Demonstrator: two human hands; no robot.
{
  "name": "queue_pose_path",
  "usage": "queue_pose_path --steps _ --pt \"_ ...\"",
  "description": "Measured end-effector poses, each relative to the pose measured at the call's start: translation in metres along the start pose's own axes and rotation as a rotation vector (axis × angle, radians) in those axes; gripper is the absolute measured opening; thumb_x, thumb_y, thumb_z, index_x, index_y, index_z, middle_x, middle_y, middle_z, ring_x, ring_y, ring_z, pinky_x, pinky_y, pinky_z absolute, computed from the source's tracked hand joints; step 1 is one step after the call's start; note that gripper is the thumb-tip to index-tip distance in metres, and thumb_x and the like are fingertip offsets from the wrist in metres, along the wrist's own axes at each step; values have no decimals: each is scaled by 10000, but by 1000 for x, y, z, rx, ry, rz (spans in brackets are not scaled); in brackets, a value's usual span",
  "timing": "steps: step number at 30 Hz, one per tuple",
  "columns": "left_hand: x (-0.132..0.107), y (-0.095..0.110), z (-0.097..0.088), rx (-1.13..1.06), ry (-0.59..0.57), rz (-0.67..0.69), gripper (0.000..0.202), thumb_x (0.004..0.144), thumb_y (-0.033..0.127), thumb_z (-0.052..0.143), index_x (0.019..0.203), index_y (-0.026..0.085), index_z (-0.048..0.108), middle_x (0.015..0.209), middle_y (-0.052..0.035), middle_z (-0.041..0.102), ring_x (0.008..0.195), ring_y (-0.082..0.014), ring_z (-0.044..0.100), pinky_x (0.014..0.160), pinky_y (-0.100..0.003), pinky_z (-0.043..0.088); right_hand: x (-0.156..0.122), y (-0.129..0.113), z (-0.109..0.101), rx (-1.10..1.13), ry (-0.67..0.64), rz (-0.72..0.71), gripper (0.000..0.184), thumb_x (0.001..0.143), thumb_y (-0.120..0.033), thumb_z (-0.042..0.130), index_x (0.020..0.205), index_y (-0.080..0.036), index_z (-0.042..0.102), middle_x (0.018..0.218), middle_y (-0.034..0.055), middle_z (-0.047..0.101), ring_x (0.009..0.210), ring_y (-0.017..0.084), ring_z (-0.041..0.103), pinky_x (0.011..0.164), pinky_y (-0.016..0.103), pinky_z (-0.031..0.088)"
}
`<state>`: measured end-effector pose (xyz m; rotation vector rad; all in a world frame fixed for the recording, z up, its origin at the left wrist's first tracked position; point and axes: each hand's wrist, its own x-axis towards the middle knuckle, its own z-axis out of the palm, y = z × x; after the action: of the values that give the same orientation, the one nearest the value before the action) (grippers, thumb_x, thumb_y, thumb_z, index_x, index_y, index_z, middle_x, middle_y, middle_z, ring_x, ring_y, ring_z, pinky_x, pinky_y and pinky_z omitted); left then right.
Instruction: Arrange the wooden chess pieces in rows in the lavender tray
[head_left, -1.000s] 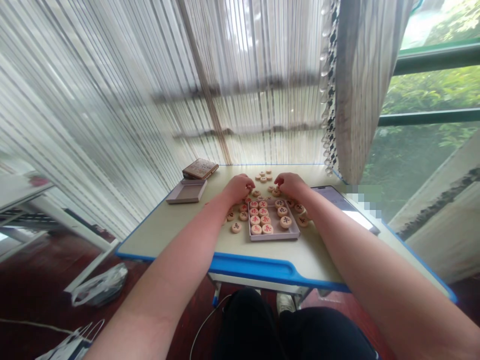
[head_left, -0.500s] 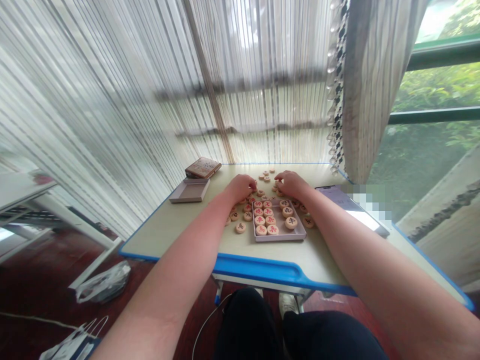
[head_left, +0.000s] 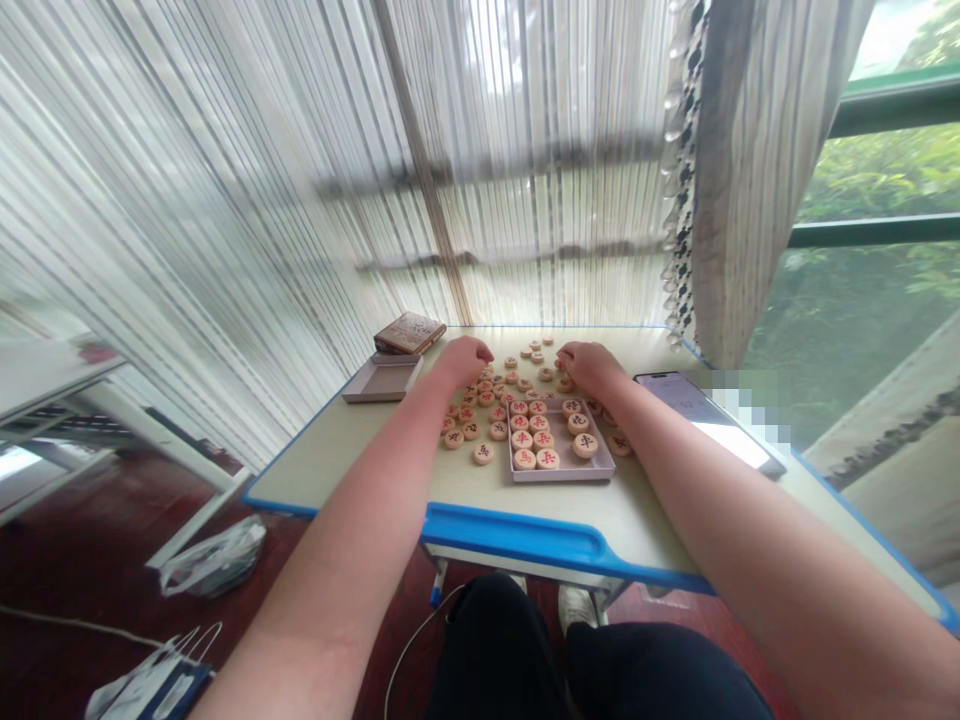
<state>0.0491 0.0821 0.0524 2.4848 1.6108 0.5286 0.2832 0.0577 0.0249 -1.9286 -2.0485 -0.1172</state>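
Round wooden Chinese chess pieces point(head_left: 483, 454) with red or black characters lie scattered over the table. My left hand point(head_left: 463, 360) is closed, fingers curled down above the pieces at the far left of the group; whatever is in it is hidden. On the other side, my right hand point(head_left: 590, 366) has its fingers pinched at a small piece, beside another chess piece point(head_left: 564, 384) on the table. Between my forearms sits a shallow open box tray point(head_left: 561, 476), with two columns of red-marked pieces on its left and a column of black-marked pieces on its right.
A second shallow tray point(head_left: 384, 382) lies at the left, with a brown patterned box point(head_left: 410, 333) behind it. A phone-like device point(head_left: 705, 420) with a lit screen rests at the right. The blue-edged table point(head_left: 322, 470) stands against a striped curtain point(head_left: 525, 290).
My left hand has moved left and slightly up, uncovering several pieces in the middle. My right hand has shifted slightly within the view; the tray's contents look the same.
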Motion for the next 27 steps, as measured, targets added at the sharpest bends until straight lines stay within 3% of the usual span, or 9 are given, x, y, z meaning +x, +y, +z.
queue_pose_path --steps 6,15,22,27 --pt "-6 6 2 61 -121 16 258 720 179 555 931 177 704 896 -55 702 818 -160 630 789 -241 477 0 1 1 -60 -39 65 326 865 -292 398 978 -129 657 968 140 673 968 232 565 840 320 380" --pt "-10 12 8 104 -80 61 253 734 219 538 920 197 708 899 -43 701 824 -159 627 784 -230 475 2 13 6 58 -4 138 288 812 -236 432 954 -155 668 964 123 678 925 240 601 772 303 428" --pt "-4 9 18 174 -11 135 307 756 147 461 942 203 699 977 -59 680 911 -178 608 885 -275 439 -4 11 -1 176 -12 223 295 774 -218 466 982 -153 663 951 109 683 869 219 619 721 278 448" --pt "-2 8 19 178 -10 67 307 778 156 444 970 196 681 1024 -75 660 952 -181 593 906 -292 425 0 14 -1 166 -47 219 328 795 -200 431 1050 -163 635 975 82 678 808 177 632 702 251 463"
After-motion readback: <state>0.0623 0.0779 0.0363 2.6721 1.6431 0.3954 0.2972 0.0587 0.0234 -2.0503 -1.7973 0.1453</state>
